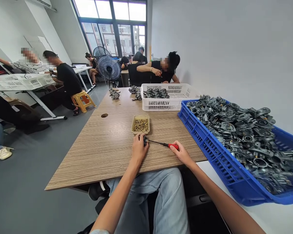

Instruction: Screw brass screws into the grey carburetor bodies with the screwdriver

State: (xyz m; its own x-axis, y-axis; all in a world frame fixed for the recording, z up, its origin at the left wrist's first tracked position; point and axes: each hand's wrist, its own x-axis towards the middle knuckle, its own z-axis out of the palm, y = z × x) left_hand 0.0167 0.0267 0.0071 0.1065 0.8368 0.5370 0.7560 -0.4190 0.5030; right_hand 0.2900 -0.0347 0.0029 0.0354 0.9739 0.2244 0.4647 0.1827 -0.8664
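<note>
My left hand is closed round a small dark metal part on the wooden table. In my right hand is a screwdriver with a red and black handle. Its thin shaft points left, and the tip meets the metal part at the edge of my left fingers; the exact contact is too small to make out. Just beyond my left hand stands a square beige tray filled with small brass-coloured screws.
A blue crate heaped with dark metal parts stands at the right. A white crate with similar parts lies at the table's far side, near a seated person. Loose parts rest at the far left edge.
</note>
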